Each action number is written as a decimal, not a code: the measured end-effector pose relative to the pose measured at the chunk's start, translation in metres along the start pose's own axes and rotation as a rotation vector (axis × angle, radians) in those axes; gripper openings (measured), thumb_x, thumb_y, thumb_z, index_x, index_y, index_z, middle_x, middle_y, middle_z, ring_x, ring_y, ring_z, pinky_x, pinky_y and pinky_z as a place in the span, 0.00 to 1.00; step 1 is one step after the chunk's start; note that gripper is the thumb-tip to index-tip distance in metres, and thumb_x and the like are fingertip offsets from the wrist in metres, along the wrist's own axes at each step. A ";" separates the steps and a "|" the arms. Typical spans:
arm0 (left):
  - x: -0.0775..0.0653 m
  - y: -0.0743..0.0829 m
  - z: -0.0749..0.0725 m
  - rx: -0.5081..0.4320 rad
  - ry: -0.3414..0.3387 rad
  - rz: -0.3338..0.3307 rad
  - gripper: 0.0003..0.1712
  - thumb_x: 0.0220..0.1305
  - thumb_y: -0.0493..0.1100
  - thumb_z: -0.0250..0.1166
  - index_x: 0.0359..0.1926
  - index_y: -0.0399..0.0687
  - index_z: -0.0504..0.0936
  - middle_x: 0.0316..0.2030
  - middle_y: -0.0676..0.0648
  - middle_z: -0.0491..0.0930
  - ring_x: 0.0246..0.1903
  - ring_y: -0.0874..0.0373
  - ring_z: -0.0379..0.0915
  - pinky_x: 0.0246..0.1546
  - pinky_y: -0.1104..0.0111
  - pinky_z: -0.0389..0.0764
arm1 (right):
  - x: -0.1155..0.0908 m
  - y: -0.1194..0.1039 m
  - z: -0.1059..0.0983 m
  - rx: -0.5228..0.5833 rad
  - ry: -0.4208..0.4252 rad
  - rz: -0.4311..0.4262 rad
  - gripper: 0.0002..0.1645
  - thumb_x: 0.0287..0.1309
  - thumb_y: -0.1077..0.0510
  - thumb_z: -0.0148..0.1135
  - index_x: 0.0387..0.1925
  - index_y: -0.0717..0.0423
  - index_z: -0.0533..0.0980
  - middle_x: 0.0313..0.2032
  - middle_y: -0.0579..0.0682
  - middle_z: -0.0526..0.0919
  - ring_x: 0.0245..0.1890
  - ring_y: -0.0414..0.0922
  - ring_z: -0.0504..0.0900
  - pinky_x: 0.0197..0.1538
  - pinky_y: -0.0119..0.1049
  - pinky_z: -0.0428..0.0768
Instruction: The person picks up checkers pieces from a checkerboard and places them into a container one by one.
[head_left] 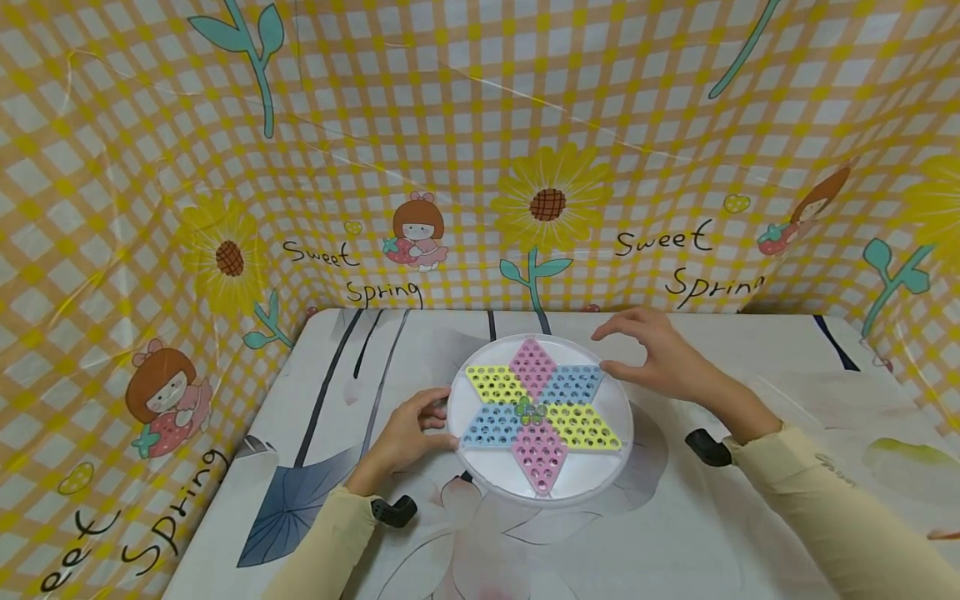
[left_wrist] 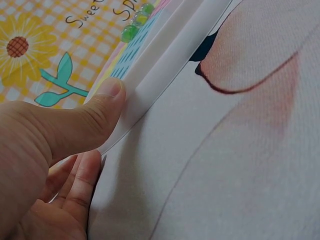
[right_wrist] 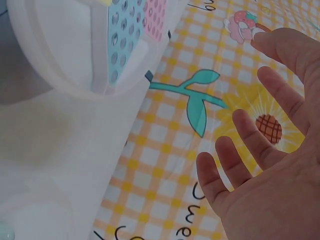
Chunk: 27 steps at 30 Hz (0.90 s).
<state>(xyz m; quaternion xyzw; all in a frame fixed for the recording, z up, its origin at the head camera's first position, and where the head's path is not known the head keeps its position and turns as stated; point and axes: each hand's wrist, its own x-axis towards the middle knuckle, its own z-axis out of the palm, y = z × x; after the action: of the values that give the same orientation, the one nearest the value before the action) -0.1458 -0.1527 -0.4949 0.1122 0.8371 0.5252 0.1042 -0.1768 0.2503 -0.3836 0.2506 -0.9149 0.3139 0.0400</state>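
A round white Chinese checkers board (head_left: pixel 480 475) lies on the table, its star-shaped field (head_left: pixel 581 425) in pink, yellow and blue triangles full of small holes. Several green glass marbles (head_left: pixel 531 410) sit clustered at the star's middle. At the board's left rim, my left hand (head_left: pixel 408 429) pinches the edge; in the left wrist view its thumb (left_wrist: pixel 107 97) lies on top of the rim with the fingers below. My right hand (head_left: pixel 660 350) hovers by the upper right rim, fingers spread and holding nothing, as the right wrist view also shows.
The table (head_left: pixel 420 550) carries a cloth printed with leaves and flowers. Behind and to the sides rises a yellow checked curtain (head_left: pixel 465 108). A pale translucent thing (right_wrist: pixel 37 215) with a greenish marble (right_wrist: pixel 6 232) shows at the lower left of the right wrist view.
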 end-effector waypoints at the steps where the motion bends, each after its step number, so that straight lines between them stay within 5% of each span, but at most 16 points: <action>1: 0.000 0.000 0.000 0.001 0.000 -0.003 0.47 0.49 0.32 0.81 0.71 0.43 0.72 0.53 0.43 0.78 0.50 0.52 0.78 0.53 0.68 0.82 | 0.002 -0.001 0.002 0.003 -0.007 -0.001 0.21 0.55 0.61 0.77 0.51 0.51 0.83 0.58 0.58 0.77 0.63 0.61 0.65 0.62 0.70 0.65; 27: 0.001 -0.004 0.000 0.010 0.002 0.010 0.47 0.50 0.33 0.82 0.71 0.43 0.72 0.53 0.44 0.78 0.49 0.53 0.78 0.53 0.68 0.82 | 0.022 -0.004 0.040 0.075 -0.082 -0.022 0.20 0.59 0.59 0.74 0.53 0.50 0.81 0.59 0.60 0.75 0.57 0.59 0.67 0.55 0.60 0.70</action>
<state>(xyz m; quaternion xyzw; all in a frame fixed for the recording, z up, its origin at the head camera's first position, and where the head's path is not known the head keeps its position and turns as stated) -0.1476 -0.1542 -0.4984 0.1164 0.8393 0.5215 0.1002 -0.1903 0.2140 -0.4082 0.2745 -0.9005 0.3371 -0.0037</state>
